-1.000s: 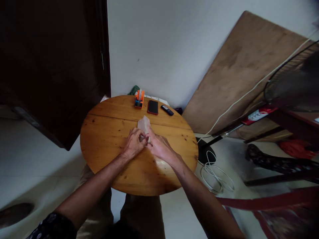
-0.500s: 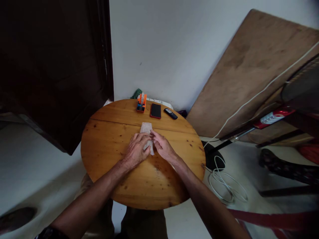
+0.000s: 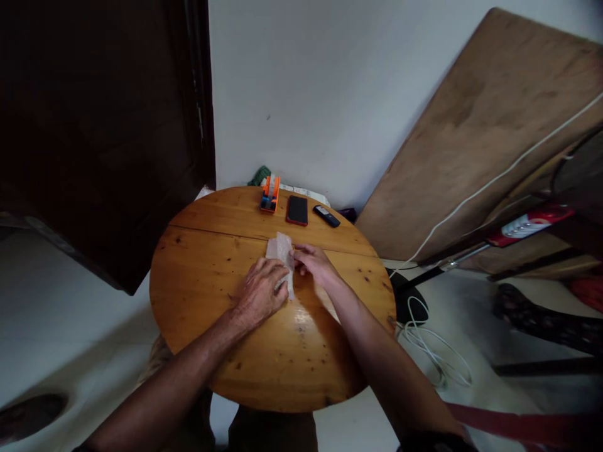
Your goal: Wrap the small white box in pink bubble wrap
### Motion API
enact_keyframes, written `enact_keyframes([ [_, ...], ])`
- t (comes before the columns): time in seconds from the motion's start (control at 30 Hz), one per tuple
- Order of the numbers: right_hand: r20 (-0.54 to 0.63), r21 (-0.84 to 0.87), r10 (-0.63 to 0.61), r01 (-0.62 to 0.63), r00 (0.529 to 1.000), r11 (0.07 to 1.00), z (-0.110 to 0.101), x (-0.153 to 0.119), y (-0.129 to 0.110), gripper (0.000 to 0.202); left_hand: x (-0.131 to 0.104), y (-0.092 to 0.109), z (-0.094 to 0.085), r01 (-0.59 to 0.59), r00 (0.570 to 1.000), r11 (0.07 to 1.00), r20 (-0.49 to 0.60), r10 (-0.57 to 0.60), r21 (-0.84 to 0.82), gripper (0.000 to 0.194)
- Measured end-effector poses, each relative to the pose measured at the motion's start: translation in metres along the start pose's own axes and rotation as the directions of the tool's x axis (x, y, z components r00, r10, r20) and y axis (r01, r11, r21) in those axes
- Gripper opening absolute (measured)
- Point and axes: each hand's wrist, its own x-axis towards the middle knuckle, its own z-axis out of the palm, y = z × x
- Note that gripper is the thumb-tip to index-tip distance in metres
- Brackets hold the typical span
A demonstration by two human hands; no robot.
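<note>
A narrow piece of whitish, translucent bubble wrap [image 3: 281, 248] lies folded on the round wooden table [image 3: 202, 270], its right-hand layer partly lifted. My left hand [image 3: 264, 289] rests over its left and near part, fingers bent across it and thumb near the lower end, holding it against the wood. On the right side, my right hand [image 3: 315, 262] pinches the edge of the wrap with thumb and fingers. Whether anything lies inside the folds cannot be made out.
Along the table's far side are an orange tape dispenser [image 3: 270, 194], a dark phone with a red edge [image 3: 297, 210] and a small dark keypad handset [image 3: 326, 216]. A brown board [image 3: 452, 138] leans on the wall. White cable [image 3: 436, 355] coils on the floor at right.
My right hand has moved slightly right, away from my left hand. The wrap's right layer now stands up more. My left hand stays on the wrap, and the view has shifted slightly.
</note>
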Motion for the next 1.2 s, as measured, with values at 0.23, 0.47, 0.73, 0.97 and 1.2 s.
enact_keyframes([
  [0.23, 0.111, 0.214, -0.215, 0.188, 0.970, 0.959, 0.009, 0.002, -0.003, 0.035, -0.001, 0.003, -0.001, 0.003, 1.000, 1.000, 0.016, -0.003, 0.007, 0.027],
  [0.47, 0.148, 0.278, -0.259, 0.211, 0.954, 0.937, 0.004, -0.006, 0.003, 0.032, -0.003, 0.001, 0.004, -0.013, 0.999, 1.000, -0.031, 0.012, -0.001, 0.027],
  [0.73, 0.187, 0.287, -0.232, 0.173, 0.955, 0.942, 0.019, -0.002, 0.012, 0.028, -0.003, 0.003, 0.001, -0.014, 0.999, 1.000, -0.047, 0.014, 0.013, 0.028],
  [0.97, 0.174, 0.245, -0.326, 0.280, 0.929, 0.928, 0.025, -0.009, 0.002, 0.028, -0.001, 0.002, 0.000, 0.074, 0.996, 0.997, -0.045, -0.072, 0.035, 0.023],
  [1.2, 0.358, 0.050, -0.315, 0.319, 0.879, 0.946, 0.014, -0.015, -0.014, 0.024, -0.001, 0.002, -0.001, 0.160, 0.984, 0.981, -0.101, -0.150, 0.108, 0.017],
])
